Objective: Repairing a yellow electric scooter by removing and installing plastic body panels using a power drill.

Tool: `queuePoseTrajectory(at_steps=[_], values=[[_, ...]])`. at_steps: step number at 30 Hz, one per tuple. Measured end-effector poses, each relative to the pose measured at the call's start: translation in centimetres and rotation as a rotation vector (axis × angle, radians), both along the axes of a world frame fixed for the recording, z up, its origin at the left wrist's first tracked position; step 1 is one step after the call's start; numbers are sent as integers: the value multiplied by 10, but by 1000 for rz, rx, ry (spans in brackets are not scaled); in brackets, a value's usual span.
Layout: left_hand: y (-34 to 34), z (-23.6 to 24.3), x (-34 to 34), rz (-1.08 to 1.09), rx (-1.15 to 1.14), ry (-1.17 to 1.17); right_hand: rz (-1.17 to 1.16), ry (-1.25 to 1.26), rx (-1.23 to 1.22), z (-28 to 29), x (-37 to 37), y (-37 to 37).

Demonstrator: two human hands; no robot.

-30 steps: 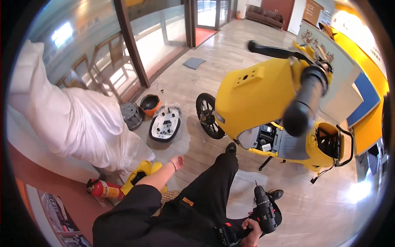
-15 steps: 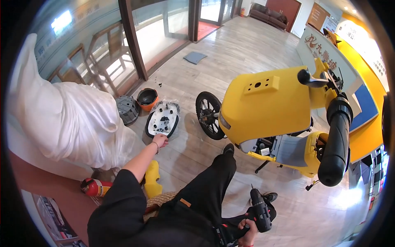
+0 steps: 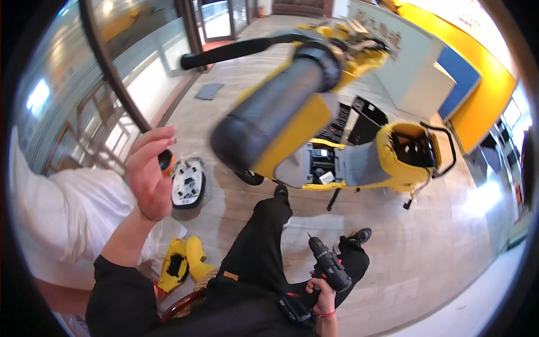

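Head view: right hand (image 3: 323, 296) wraps around the drill (image 3: 330, 266); left hand (image 3: 150, 177) hovers half-curled, its hold unclear.

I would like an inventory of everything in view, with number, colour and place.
Drill: 1, black, lower centre
Scooter: 1, yellow and grey, right of centre
Oval piece: 1, white and black, centre-left
Small parts: several, black, on oval piece
Curved pieces: 2, yellow, lower left
Flat panel: 1, grey, upper left
Bowl: 1, orange, beside oval piece, partly hidden
Draped shape: 1, white, left edge
Glass panes: several, clear, upper left
Counter: 1, pale, upper right
Sofa: 1, brown, top edge
Left grip: 1, bare, open, raised left
Right grip: 1, bare, around drill
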State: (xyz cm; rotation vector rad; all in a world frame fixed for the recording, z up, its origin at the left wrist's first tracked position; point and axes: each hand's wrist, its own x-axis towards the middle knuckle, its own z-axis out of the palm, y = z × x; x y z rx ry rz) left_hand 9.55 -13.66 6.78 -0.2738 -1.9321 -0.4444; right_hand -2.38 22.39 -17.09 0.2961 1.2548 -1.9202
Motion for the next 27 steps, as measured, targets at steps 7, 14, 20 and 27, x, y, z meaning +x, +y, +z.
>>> queuePoseTrajectory(at_steps=[7,14,20,27], values=[[60,60,-76,-245,-213,132,-44,-78,-97,-4,7,14],[85,60,-91,176,-555,285,-80,1,-102,-10,-2,17],[166,28,-135,-78,-557,272,-38,-47,-128,-6,-7,24],[243,-33,-244,41,-823,132,-80,13,-94,3,3,34]])
